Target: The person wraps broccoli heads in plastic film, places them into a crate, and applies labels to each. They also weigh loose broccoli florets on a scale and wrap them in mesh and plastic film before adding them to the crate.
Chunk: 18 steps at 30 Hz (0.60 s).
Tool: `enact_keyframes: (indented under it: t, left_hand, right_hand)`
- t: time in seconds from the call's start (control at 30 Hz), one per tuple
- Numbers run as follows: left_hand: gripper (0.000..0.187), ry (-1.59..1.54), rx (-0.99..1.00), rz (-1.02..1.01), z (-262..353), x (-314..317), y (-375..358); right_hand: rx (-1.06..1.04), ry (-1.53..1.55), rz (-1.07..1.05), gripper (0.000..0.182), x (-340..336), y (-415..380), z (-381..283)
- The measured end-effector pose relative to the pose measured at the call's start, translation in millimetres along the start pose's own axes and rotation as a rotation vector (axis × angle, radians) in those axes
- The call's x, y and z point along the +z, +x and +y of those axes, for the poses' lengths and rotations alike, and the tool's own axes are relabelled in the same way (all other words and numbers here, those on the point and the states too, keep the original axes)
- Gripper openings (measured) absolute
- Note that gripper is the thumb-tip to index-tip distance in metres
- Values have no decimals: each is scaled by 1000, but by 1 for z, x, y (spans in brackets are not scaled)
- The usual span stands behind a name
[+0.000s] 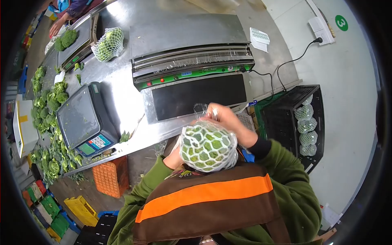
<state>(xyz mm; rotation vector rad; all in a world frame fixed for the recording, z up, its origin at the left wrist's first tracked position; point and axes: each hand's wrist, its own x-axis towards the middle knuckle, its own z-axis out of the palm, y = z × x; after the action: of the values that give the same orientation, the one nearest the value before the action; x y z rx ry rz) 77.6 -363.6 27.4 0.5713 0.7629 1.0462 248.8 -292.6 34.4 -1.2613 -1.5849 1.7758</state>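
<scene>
Past your apron (204,224), your right hand (223,117) is pinching the wrap (200,108) above the netted vegetable (208,148); your left hand (174,158) is hiding its grip; slackening is risking a drop.

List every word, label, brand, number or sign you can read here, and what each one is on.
"3": white, on the round green sign on the wall.
Too small or blurred to read: the keypad of the nearer scale; the green control strip; the printed white sheet; the print on the apron.
No text shows on the netted vegetable.
</scene>
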Motion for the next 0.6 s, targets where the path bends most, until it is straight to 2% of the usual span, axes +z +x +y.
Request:
enact_keyframes:
  t: [0.07,0.1,0.17,0.2,0.23,0.27,0.3,0.33,0.4,0.43,0.47,0.53,0.57,0.6]
  left_hand:
    - [39,-23,-1,94,-3,-2,6]
    - [39,-15,-7,92,-4,-9,4]
    - [41,25,-25,-172,-5,-37,1]
    - [42,44,-32,-307,-3,-48,1]
    - [43,-166,-149,-141,-4,-49,-26]
    - [43,-159,-157,-146,4,-46,-36]
    - [47,-410,-214,-142,15,-41,-43]
    - [52,-659,-273,-135,21,-39,-49]
    - [72,-802,-393,-102,-12,-83,-69]
    - [89,-360,-434,-36,1,-61,-73]
    - [91,-363,-323,-156,34,-25,-70]
    - [80,88,-510,-377,38,-27,-53]
    - [67,129,-602,-541,53,-17,-45]
    - [67,136,-615,-558,50,-17,-47]
  right_hand:
    - [127,461,-112,23,10,-21,0]
    - [124,469,-109,23,16,-30,-5]
    - [366,696,-91,27,25,-44,-19]
    - [355,698,-87,27,27,-48,-19]
    - [450,774,-22,31,29,-52,-18]
    - [549,852,44,36,33,-59,-16]
    - [489,903,-20,35,36,-66,11]
    - [480,915,-13,35,35,-70,10]
    - [291,499,-21,37,30,-77,0]
    - [364,395,8,48,21,-76,-15]
    - [116,403,81,47,20,-78,12]
    - [54,772,190,49,27,-85,-17]
    - [42,777,208,49,33,-88,-27]
    - [-29,903,169,55,42,-93,-35]
